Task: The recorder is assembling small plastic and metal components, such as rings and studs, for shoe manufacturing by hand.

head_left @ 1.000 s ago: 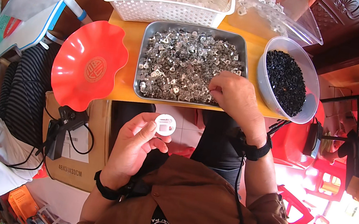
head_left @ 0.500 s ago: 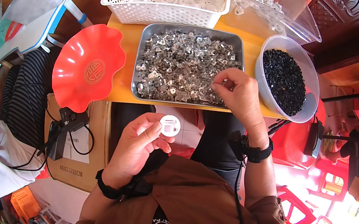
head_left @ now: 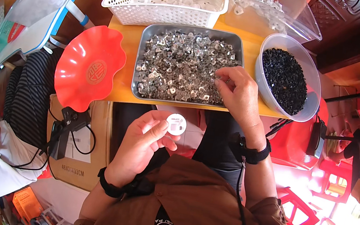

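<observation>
The left hand [head_left: 143, 139], loosely curled, pinches a white slotted plastic disc [head_left: 176, 124] by its rim, short of the tabletop's [head_left: 121, 85] near edge, presumably keeping its openings exposed. The right hand [head_left: 241, 96], thumb and forefinger nearly meeting, is over small parts [head_left: 183, 65] in the metal tray [head_left: 140, 58], placed nearby probably for reach; whether it grips 1, I cannot tell.
</observation>
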A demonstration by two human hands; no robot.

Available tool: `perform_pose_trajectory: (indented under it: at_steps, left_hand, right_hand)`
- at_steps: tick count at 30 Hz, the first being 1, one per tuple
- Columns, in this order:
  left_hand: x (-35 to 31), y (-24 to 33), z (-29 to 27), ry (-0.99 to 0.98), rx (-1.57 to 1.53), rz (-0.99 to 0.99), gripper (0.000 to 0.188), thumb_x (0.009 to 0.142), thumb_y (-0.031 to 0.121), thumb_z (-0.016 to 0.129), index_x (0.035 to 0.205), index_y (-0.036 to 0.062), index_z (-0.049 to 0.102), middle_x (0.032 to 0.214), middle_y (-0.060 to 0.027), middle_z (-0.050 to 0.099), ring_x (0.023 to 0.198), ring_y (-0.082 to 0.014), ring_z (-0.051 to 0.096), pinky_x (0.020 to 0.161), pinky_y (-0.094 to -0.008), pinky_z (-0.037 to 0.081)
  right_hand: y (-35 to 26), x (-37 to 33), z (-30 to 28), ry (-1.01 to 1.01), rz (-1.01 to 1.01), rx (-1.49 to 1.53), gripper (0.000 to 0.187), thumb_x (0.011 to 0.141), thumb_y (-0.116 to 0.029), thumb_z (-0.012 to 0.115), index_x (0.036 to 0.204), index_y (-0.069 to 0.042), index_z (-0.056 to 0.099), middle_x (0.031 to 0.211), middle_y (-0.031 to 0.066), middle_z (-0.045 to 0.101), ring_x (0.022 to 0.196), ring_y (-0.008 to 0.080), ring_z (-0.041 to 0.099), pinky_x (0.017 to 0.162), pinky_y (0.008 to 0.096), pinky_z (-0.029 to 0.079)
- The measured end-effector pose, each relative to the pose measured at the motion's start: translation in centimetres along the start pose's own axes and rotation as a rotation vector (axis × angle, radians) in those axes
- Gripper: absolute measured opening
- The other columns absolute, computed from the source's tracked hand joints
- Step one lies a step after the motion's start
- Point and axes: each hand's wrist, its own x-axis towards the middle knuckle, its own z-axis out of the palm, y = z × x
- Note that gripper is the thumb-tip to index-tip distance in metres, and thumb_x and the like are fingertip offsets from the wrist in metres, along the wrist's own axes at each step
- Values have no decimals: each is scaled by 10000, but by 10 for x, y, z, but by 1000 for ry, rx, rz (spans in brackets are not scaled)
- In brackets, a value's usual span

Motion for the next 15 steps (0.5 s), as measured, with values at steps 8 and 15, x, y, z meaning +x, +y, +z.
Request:
perform_pose_trajectory:
  at_steps: [8,15]
  left_hand:
    - [0,0,0,17,47,4,281,932,238,572,1097,11,550,988,-110,630,828,-171,620,677,-298,526]
    - [-2,3,-2,28,38,13,271,932,235,571,1083,10,550,982,-105,625,824,-165,616,682,-297,521]
  right_hand:
    - [3,7,6,-102,-275,-670,98,710,-56,661,779,-81,596,798,72,560,690,279,611,560,390,490]
    - [-2,18,-7,-103,-266,-385,113,677,-62,710,753,-71,627,751,59,602,605,231,600,526,338,473]
